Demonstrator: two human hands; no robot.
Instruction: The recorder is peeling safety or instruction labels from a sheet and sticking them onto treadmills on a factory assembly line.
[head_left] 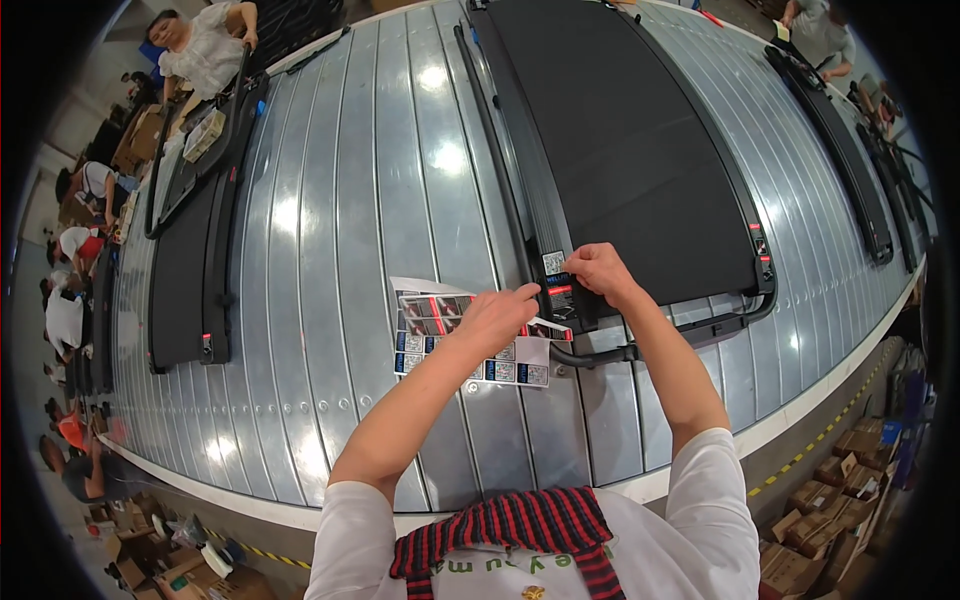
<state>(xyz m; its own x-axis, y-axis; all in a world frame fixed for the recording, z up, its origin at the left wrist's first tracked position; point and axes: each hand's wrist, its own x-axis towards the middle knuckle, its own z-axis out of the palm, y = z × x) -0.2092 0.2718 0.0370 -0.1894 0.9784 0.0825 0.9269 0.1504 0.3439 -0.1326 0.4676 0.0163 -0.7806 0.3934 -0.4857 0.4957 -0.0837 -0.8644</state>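
Note:
A long black panel with a dark frame [630,150] lies on the metal-slatted conveyor table in front of me. At its near left corner, my right hand [600,272] pinches the edge of a small black-and-white code sticker [554,263]. Just below that sticker, a red-and-black label [561,300] sits on the frame. My left hand [498,318] holds a sheet of red-and-black stickers [430,314], its index finger stretched toward the frame's edge. Beneath it, another sheet with code stickers [517,373] rests on the slats. My left palm and lower fingers are hidden.
Other black panels lie at the left [185,300] and far right [835,150] of the table. A person [205,50] stands at the far left, holding a black frame. Several more people line the left side. Cardboard boxes [810,520] stand on the floor at right.

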